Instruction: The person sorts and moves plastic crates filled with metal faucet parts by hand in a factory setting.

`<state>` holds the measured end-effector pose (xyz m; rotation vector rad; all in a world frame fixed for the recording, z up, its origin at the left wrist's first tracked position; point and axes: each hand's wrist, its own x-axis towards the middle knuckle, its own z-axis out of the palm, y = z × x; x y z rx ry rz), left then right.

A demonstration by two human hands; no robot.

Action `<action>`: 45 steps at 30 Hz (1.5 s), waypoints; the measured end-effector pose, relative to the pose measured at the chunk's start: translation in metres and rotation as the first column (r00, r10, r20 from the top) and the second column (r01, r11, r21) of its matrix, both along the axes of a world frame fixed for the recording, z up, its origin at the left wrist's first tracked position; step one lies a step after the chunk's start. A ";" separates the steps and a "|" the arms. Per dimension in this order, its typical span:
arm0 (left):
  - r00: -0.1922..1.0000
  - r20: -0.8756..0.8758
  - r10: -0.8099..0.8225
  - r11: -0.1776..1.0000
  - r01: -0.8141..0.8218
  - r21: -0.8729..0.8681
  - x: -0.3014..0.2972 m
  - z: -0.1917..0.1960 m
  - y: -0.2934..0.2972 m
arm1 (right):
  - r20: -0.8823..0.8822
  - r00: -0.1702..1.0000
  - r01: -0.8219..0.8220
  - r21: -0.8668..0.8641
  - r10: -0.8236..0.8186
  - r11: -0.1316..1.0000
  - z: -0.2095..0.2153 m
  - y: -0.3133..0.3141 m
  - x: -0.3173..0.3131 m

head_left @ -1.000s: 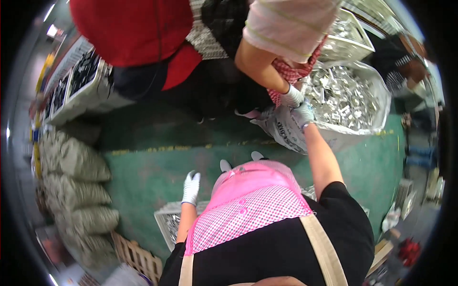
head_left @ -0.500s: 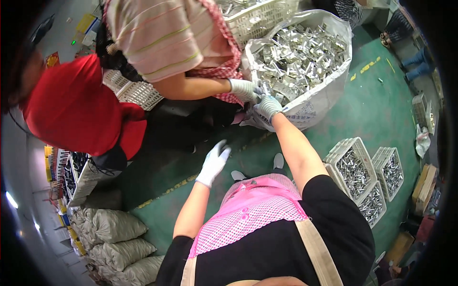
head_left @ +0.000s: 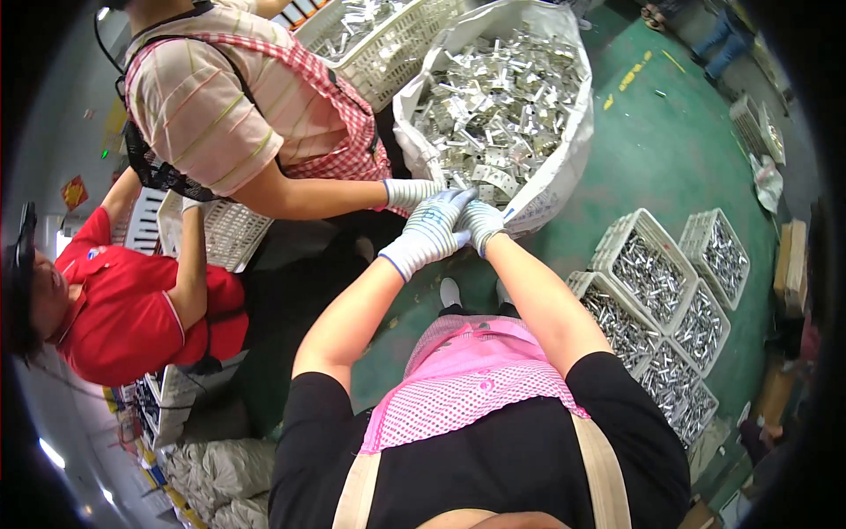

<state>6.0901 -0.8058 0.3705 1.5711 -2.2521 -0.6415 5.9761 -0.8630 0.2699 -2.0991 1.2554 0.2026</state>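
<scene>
A big white sack [head_left: 555,181] stands open on the green floor, full of small shiny metal parts [head_left: 502,97]. Both my gloved hands meet at its near rim. My right hand [head_left: 484,223] grips the rim. My left hand [head_left: 430,233] lies close against it, fingers curled onto the same edge. A co-worker in a striped shirt and checked apron [head_left: 264,115] holds the rim just left of my hands with a gloved hand [head_left: 412,192]. A pink apron covers my front below.
Several white baskets of metal parts [head_left: 650,275] stand on the floor [head_left: 679,141] at the right. Another white basket [head_left: 388,53] sits beyond the sack. A person in red [head_left: 132,322] is at the left, and filled grey sacks [head_left: 220,467] lie at the lower left.
My left hand has risen from open air over the floor to the sack's rim beside my right hand. The view has swung, so the sack now sits nearer the middle.
</scene>
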 end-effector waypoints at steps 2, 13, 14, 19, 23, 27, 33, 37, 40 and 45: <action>0.995 0.030 -0.091 0.996 0.090 0.021 0.001 -0.001 -0.005 | -0.031 0.999 0.018 -0.012 -0.018 1.000 0.007 0.005 -0.007; 0.980 0.136 -0.145 0.989 0.147 -0.004 -0.004 0.008 0.019 | -0.039 0.998 0.037 -0.081 -0.040 0.996 0.011 0.014 -0.009; 0.991 0.087 -0.103 0.993 0.107 -0.048 -0.005 0.008 0.032 | -0.012 1.000 0.001 -0.052 -0.001 0.999 0.010 0.011 -0.007; 0.989 0.014 0.145 0.981 -0.146 0.124 0.003 -0.003 0.093 | -0.049 0.999 -0.030 -0.172 0.022 0.985 0.010 0.017 -0.013; 0.966 0.088 0.242 0.970 -0.239 -0.043 -0.003 -0.007 0.096 | -0.050 0.998 -0.052 -0.173 0.044 0.983 0.012 0.020 -0.023; 0.952 0.275 0.135 0.977 -0.082 -0.196 -0.017 -0.003 0.056 | -0.051 0.995 -0.093 -0.178 0.085 0.980 0.028 0.032 -0.044; 0.828 0.556 -0.066 0.915 0.273 -0.297 -0.023 -0.052 0.000 | -0.155 0.968 -0.227 -0.207 0.197 0.952 0.036 0.064 -0.110; 0.707 0.666 -0.239 0.962 0.265 0.064 -0.046 -0.038 -0.020 | -0.220 0.951 -0.265 -0.224 0.216 0.938 0.047 0.081 -0.159; 0.715 0.643 -0.274 0.959 0.253 0.127 -0.045 -0.052 -0.008 | -0.252 0.952 -0.229 -0.203 0.175 0.952 0.051 0.092 -0.183; 0.837 0.524 -0.157 0.961 0.008 0.276 -0.056 -0.066 0.035 | -0.342 0.938 -0.136 -0.220 0.054 0.966 0.035 0.108 -0.191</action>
